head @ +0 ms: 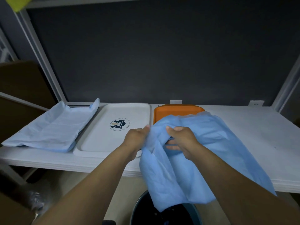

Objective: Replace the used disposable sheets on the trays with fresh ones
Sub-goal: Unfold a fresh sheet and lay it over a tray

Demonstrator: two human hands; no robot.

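Observation:
A crumpled light blue disposable sheet (203, 153) is bunched between both hands above the table's front edge. My left hand (138, 137) pinches its left side and my right hand (181, 142) grips a gathered fold in the middle. Its lower part hangs down over a dark bin (141, 210) below the table. Behind it an orange tray (172, 111) is partly hidden by the sheet. A bare white tray with a round logo (100, 140) lies at centre. At the left, a dark tray is covered by another pale blue sheet (48, 129).
The white table (251, 135) stretches to the right. A dark wall panel stands behind it, with white frame posts at both sides. Brown cardboard boxes (24, 88) sit at the left, and crinkled plastic lies on the floor at the lower left.

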